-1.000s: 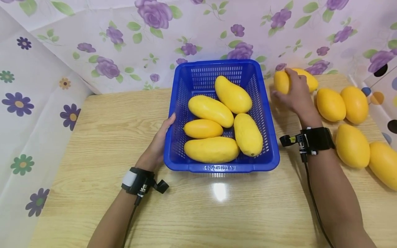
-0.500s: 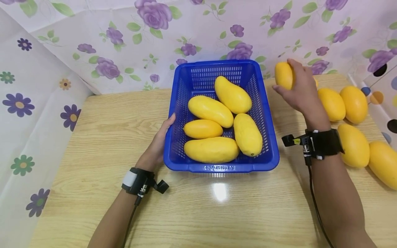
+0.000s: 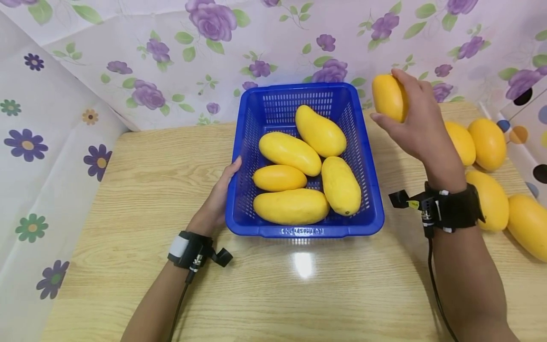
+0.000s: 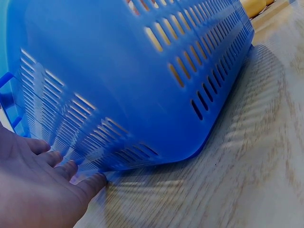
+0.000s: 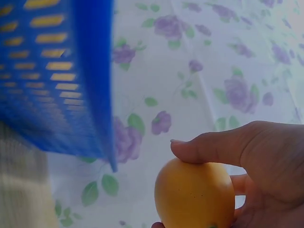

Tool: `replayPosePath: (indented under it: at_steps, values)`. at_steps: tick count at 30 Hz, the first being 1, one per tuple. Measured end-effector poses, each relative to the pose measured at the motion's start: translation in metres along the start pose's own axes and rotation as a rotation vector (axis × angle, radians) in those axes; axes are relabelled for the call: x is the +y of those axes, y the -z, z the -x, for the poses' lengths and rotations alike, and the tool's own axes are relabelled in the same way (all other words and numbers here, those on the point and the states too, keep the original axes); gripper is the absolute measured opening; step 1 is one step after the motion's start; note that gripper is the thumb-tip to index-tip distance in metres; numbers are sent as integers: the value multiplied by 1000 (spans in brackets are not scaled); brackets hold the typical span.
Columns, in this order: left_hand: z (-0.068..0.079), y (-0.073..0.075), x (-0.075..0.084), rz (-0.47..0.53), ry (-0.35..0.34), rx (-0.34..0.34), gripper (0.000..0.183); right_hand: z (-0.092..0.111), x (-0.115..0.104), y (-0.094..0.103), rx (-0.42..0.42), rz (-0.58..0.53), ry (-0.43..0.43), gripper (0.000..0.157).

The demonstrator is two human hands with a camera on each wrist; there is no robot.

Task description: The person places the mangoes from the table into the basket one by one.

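In the head view my right hand (image 3: 420, 121) grips a yellow mango (image 3: 389, 97), raised above the table to the right of a blue plastic basket (image 3: 305, 231). The right wrist view shows the thumb over the top of this mango (image 5: 194, 194), with the basket wall (image 5: 90, 85) to its left. Several yellow mangoes (image 3: 290, 206) lie inside the basket. My left hand (image 3: 218, 194) rests against the basket's left side. Seen from the left wrist, its fingers (image 4: 71, 166) lie extended against the slotted outer wall.
Several more mangoes (image 3: 487, 142) lie on the wooden table (image 3: 171, 156) at the right, partly behind the right arm. A floral cloth (image 3: 171, 61) hangs along the table's back edge. A cable (image 3: 433, 275) runs down from each wrist strap.
My right hand has lifted a mango off the table at the back right, then shifted it slightly higher. The left hand and the basket have stayed where they were.
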State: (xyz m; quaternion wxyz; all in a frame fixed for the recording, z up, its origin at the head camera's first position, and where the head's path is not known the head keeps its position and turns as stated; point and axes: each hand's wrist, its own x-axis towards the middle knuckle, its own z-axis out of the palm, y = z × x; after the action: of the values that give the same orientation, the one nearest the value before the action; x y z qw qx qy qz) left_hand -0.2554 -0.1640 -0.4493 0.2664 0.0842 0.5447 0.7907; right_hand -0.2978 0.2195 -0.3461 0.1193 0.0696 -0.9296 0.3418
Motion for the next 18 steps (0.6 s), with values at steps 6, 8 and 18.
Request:
replayPosePath:
  at_steps: [6, 8, 18]
  values:
    - [0, 0, 0, -12, -4, 4, 68, 6, -15, 3, -12, -16, 47, 81]
    - [0, 0, 0, -16, -4, 6, 68, 8, -19, 3, -20, -16, 58, 82]
    - [0, 0, -1, -15, -3, 12, 68, 22, -41, 2, -88, -26, 126, 84]
